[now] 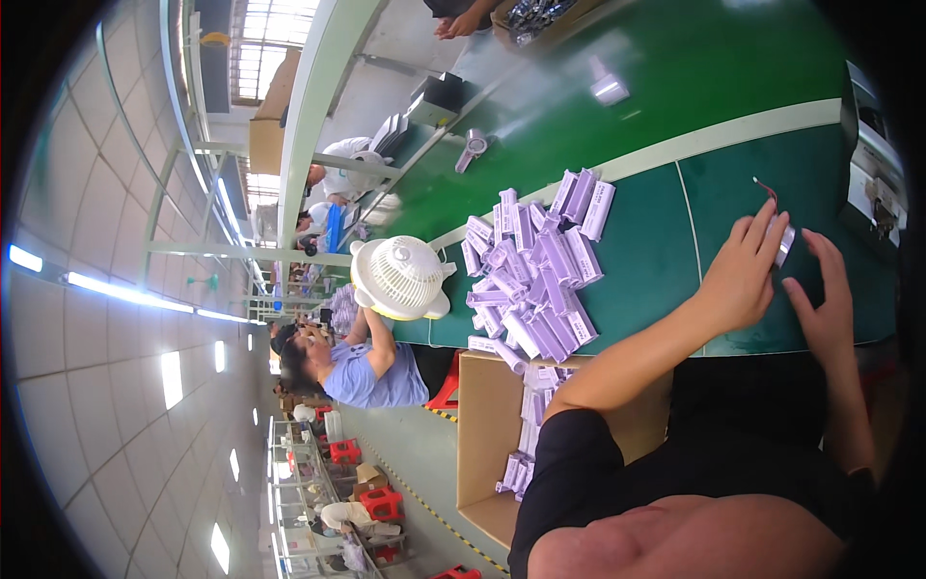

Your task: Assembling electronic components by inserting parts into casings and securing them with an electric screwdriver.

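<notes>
My left hand (745, 265) is closed, fingers bent round a small silvery cylindrical part (786, 243) at the right of the green worktop (646, 256). A thin dark red wire (764, 186) sticks out beyond its fingertips. Close beside it, my right hand (823, 294) has thumb and fingers spread apart, with nothing seen between them. Most of the part is hidden behind the left fingers. Left of my hands lies a loose heap of long lilac casings (545, 265), piled across each other.
Below the heap stands an open cardboard box (487, 444) holding more lilac casings. A white fan (400, 278) sits by the heap. A metal machine (873, 183) borders the right side. Parts lie on the green conveyor (540, 116). A co-worker in blue (376, 372) sits beyond the fan.
</notes>
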Action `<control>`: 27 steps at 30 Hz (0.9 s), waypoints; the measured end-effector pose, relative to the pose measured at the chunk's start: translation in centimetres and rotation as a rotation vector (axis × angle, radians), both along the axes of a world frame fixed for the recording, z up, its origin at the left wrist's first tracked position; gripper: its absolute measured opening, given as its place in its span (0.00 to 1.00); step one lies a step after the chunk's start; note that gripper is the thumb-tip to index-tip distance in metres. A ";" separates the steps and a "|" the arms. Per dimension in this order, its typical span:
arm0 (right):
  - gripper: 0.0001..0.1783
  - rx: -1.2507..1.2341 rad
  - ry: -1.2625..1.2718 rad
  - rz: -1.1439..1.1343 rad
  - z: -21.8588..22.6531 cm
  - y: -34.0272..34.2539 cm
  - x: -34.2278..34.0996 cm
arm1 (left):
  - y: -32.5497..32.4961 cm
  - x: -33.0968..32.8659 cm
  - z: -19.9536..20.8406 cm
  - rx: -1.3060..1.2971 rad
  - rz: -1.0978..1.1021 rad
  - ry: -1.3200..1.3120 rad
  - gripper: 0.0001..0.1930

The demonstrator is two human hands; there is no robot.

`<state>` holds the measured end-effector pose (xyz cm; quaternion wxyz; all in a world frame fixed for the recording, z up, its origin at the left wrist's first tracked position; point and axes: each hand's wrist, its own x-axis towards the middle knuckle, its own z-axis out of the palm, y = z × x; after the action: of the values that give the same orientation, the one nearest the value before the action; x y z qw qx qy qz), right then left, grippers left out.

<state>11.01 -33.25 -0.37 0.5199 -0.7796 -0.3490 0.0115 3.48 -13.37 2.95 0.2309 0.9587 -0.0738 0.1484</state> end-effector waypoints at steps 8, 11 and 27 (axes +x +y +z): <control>0.33 -0.070 -0.039 0.104 1.6 1.0 -1.3 | 6.3 -9.9 4.0 0.151 0.408 -0.004 0.41; 0.33 -0.077 -0.047 0.131 1.2 0.5 -1.0 | 9.1 -14.3 2.7 0.342 0.697 0.064 0.40; 0.33 -0.023 -0.051 0.128 1.8 2.1 -1.0 | 11.7 -18.1 0.0 0.485 0.879 -0.058 0.12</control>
<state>10.03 -31.13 1.47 0.4999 -0.7616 -0.4114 0.0288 -14.60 -1.69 2.96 -0.0849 0.9207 0.2982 0.2370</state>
